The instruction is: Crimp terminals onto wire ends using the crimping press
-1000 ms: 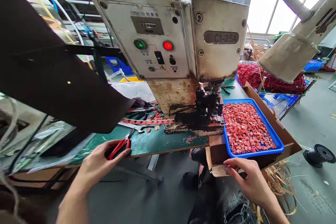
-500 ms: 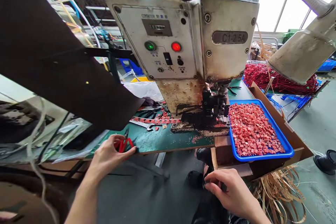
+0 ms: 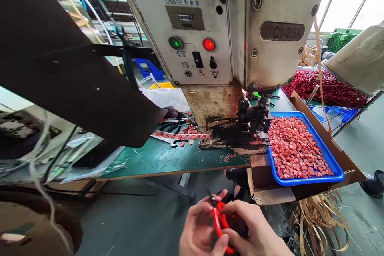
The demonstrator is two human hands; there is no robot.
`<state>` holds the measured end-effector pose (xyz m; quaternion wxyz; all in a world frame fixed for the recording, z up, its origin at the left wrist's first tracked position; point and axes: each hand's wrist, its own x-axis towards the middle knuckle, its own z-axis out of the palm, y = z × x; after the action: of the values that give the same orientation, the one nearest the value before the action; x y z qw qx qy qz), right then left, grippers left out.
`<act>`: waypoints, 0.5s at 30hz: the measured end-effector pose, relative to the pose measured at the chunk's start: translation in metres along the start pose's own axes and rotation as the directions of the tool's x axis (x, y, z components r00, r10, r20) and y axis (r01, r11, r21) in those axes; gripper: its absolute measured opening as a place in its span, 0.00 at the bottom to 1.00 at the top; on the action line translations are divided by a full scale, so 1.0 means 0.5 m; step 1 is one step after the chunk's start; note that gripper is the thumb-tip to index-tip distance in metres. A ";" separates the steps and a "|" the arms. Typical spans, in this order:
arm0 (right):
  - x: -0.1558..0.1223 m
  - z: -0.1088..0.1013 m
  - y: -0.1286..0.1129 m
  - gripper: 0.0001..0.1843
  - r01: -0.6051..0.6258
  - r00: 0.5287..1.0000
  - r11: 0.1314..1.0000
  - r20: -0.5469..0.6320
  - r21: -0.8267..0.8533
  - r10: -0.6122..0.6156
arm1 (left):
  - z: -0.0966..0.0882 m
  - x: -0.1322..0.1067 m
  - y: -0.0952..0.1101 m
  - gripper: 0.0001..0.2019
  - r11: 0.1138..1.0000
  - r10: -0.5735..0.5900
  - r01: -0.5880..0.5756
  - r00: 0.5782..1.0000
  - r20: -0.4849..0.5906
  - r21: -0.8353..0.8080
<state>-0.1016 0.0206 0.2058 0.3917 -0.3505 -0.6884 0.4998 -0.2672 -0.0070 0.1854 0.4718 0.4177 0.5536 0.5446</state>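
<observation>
Low in the head view, in front of my lap, my left hand and my right hand meet around a pair of pliers with red handles. Fingers of the left hand close about the dark metal head and one handle. The right hand pinches the red handles from the other side. Anything small between the fingers is hidden. Above and behind the hands stands a press machine, its dark tooling over the bench edge.
At the right, a blue tray full of small reddish square pieces rests on a cardboard box. A wrench and loose pieces lie on the green bench. A dark panel hangs at left. Tan strips lie on the floor.
My left hand has carried the pliers from the bench edge rightward and down to my right hand. Now both hands touch them. The view has shifted closer to the machine.
</observation>
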 end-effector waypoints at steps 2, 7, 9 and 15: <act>-0.008 -0.025 0.004 0.17 -0.035 0.998 0.998 -0.048 0.045 0.037 | 0.051 0.011 -0.010 0.26 0.996 0.027 -0.019 0.996 0.089 -0.088; -0.011 -0.164 -0.011 0.22 -0.068 0.957 0.938 -0.287 -0.340 -0.034 | 0.116 0.052 0.012 0.20 0.994 0.091 -0.079 0.980 0.178 -0.076; 0.008 -0.222 -0.022 0.21 -0.073 0.940 0.850 -0.321 -0.522 -0.117 | 0.121 0.059 0.020 0.14 0.997 0.082 -0.081 0.979 0.189 -0.012; 0.093 -0.307 -0.038 0.18 -0.036 0.961 0.641 -0.204 -0.767 -0.189 | 0.116 0.045 0.007 0.10 0.997 0.013 -0.032 0.968 0.251 0.071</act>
<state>0.0123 0.1200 0.2628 0.3165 -0.5166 -0.7900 0.0940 -0.2152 0.0273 0.1896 0.5157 0.5067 0.5048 0.4717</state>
